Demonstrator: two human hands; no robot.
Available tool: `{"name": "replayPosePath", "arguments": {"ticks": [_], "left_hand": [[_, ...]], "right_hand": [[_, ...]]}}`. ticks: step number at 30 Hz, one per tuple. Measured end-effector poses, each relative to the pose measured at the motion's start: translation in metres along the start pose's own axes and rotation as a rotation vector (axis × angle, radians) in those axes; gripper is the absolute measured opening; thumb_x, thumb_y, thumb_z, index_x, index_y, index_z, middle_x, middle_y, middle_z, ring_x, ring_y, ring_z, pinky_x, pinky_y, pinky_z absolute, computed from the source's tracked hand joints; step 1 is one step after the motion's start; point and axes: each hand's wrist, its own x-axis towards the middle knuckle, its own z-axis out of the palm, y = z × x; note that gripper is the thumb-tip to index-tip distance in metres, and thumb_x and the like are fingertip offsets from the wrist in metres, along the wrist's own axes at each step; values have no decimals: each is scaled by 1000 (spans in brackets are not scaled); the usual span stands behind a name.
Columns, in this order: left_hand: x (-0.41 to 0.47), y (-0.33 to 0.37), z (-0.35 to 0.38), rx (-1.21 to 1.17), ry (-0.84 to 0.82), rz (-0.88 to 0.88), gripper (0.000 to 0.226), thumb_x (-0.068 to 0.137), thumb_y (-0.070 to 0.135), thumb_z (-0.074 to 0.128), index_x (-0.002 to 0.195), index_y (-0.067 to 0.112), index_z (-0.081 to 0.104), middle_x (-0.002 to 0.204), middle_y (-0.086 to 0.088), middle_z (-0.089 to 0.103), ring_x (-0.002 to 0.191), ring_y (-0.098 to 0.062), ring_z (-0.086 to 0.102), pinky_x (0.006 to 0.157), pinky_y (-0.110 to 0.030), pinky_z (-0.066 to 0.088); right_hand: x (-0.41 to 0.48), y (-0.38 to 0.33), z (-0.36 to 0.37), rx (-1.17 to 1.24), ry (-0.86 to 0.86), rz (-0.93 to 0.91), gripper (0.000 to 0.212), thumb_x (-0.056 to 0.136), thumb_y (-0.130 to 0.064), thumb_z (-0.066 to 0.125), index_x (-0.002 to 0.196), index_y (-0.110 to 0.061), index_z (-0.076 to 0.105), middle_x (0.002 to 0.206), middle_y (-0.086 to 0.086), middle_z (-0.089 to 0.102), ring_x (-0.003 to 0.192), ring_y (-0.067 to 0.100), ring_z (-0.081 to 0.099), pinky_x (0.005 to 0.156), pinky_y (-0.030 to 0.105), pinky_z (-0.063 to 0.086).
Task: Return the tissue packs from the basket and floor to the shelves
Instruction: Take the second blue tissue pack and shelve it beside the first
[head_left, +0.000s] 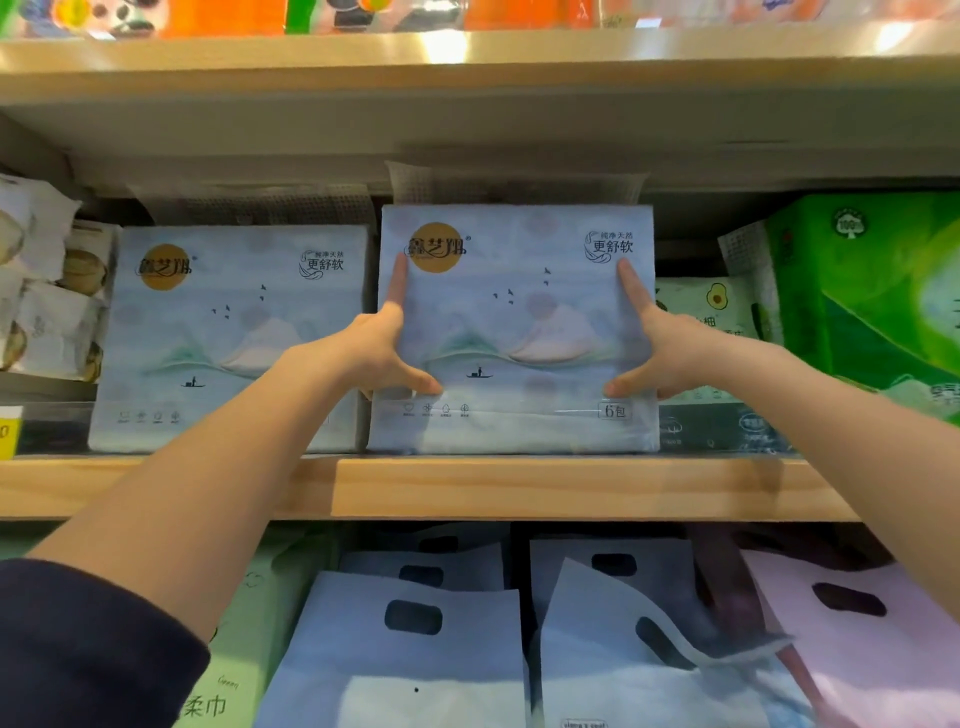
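Wooden shelf (519, 488) at chest height, packed row. The pale blue tissue pack (519, 332) I'm placing stands upright on it, bottom edge near the front lip, between a matching twin pack (228, 338) on its left and a green pack (872, 291) further right, with a small avocado-print pack (706, 332) in between. Lower shelf holds more bagged tissue (405, 649).

Risks, my guess: pack sits close to the lip, so letting go too soon could tip it forward off the shelf. Soft wrapper, so a hard push may buckle it rather than slide it. Its top flap is close under the shelf above and could catch. Pushing crooked could jam it against the twin.

My left hand (384, 348) is spread wide, index up the left edge, thumb across the lower front. My right hand (660, 343) mirrors it on the right edge. Both pressing flat on the pack, squeezed between them, not wrapped around it
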Motion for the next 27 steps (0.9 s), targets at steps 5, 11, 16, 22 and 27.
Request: {"name": "replayPosePath", "arguments": {"ticks": [5, 11, 16, 22, 27], "left_hand": [[6, -1, 0, 34, -18, -2, 131, 70, 36, 77, 134, 35, -38, 134, -18, 47, 101, -30, 56, 82, -36, 49], [6, 0, 0, 27, -14, -3, 132, 69, 34, 78, 134, 34, -37, 138, -16, 44, 111, -34, 55, 86, -36, 49], [4, 0, -1, 32, -20, -1, 133, 69, 35, 79, 134, 36, -37, 134, -17, 48, 100, -32, 59, 84, -39, 53], [-1, 4, -4, 25, -30, -9, 130, 70, 34, 78, 135, 35, -35, 137, -16, 44, 91, -26, 54, 69, -32, 51], [-4, 3, -6, 51, -35, -32, 122, 75, 33, 72, 134, 40, -35, 127, -15, 50, 84, -28, 62, 77, -41, 55]], "right_hand": [[8, 0, 1, -1, -4, 7, 126, 72, -27, 77, 130, -50, -32, 146, 21, 30, 78, 31, 66, 73, 39, 57], [8, 1, 1, -5, 4, 3, 126, 71, -26, 77, 130, -50, -31, 148, 21, 27, 78, 31, 65, 73, 40, 57], [7, -1, 1, 4, -6, 5, 126, 71, -25, 77, 130, -50, -32, 146, 21, 30, 79, 31, 64, 71, 39, 57], [3, -3, -4, 66, -27, 25, 126, 70, -23, 79, 132, -52, -27, 145, 20, 30, 76, 31, 66, 72, 40, 58], [-3, -6, -10, 61, -24, 43, 123, 70, -24, 78, 135, -49, -23, 141, 20, 36, 69, 29, 66, 61, 33, 54]]}}
